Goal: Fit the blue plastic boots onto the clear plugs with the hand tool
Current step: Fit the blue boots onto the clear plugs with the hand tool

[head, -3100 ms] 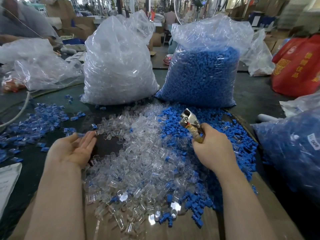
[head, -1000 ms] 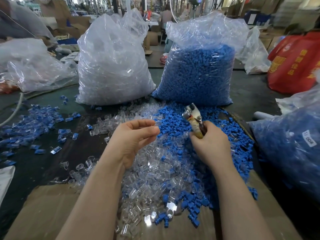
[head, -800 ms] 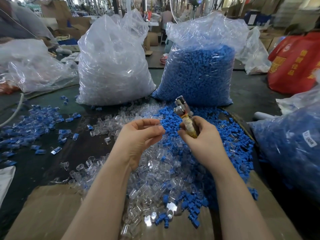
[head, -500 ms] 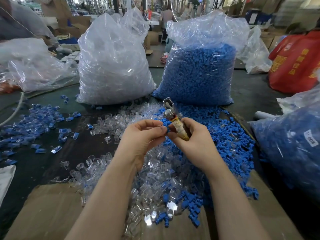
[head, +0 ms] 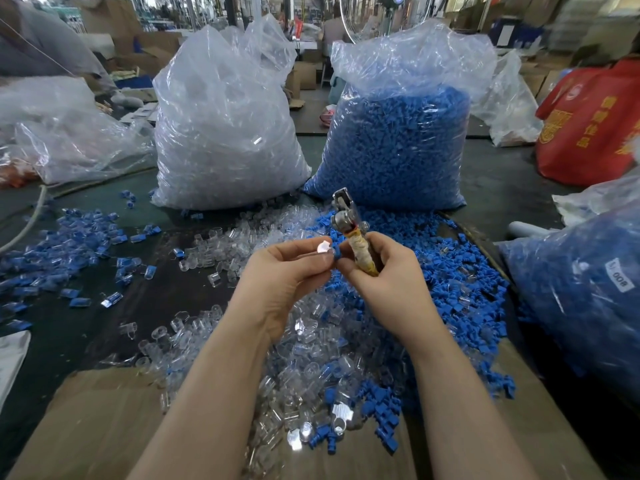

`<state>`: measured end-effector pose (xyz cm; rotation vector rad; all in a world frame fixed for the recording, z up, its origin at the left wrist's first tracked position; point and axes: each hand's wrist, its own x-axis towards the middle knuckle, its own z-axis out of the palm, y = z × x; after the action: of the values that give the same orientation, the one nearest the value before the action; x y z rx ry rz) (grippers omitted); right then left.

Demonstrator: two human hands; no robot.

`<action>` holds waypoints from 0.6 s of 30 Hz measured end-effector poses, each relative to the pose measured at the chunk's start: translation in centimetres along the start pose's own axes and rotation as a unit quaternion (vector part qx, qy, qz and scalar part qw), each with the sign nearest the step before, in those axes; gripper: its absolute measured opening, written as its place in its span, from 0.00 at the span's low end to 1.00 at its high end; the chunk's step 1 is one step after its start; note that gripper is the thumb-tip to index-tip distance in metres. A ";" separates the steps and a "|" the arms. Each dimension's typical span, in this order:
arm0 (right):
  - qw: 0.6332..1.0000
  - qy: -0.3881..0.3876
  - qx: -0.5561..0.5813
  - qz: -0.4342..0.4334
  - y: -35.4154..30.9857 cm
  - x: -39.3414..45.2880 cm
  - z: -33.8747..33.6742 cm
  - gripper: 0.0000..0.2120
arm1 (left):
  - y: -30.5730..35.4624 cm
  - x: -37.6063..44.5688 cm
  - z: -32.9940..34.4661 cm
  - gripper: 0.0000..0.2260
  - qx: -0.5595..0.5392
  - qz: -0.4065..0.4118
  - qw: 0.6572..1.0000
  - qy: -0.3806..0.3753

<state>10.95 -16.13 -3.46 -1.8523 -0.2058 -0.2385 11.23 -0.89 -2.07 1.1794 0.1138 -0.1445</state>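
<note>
Two hands meet at the middle of my view, fingertips almost touching. My left hand [head: 282, 271] pinches a clear plug [head: 322, 246] between thumb and forefinger, the plug catching the light as a bright spot at the fingertips; the other fingers curl loosely beneath. Right against it sits a blue boot [head: 336, 251], held at the tips of my right hand [head: 384, 271]. I cannot tell whether boot and plug are already pushed together or only touching. The right hand also wraps the hand tool [head: 349, 226] in its palm, fingers closed round the tape-wound handle, the metal head sticking up and tilted slightly left above the knuckles.

Both wrists are raised over the table, forearms coming in from the bottom edge and converging.

Under the hands lies a heap of loose clear plugs [head: 304, 355], spilling onto a sheet of cardboard [head: 104, 420]. To the right of it is a spread of loose blue boots [head: 460, 282]. At the left, on the dark table [head: 86, 327], a scatter of blue-and-clear pieces [head: 62, 244]. Behind stand a big bag of clear plugs [head: 225, 133] and a bag of blue boots [head: 394, 147], side by side. A red bag [head: 588, 126] sits far right.
</note>
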 end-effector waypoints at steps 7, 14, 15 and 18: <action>1.000 0.017 0.001 -0.025 0.1 0.1 0.1 0.07 | -0.3 -0.1 0.7 0.08 0.029 0.016 0.999 0.011; 0.998 0.051 0.026 -0.029 0.3 0.1 0.0 0.04 | -0.2 -0.3 0.6 0.09 0.010 0.008 1.000 -0.002; 0.997 0.057 0.031 -0.032 0.2 0.1 0.0 0.05 | -0.1 -0.3 0.5 0.09 0.009 0.008 1.000 -0.003; 0.996 0.070 0.051 -0.039 0.0 0.1 -0.1 0.08 | -0.1 -0.4 0.5 0.09 0.015 0.014 1.000 -0.007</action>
<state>11.04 -16.24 -3.45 -1.7211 -0.1897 -0.4029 10.82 -1.38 -1.85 1.2091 0.0832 -0.1289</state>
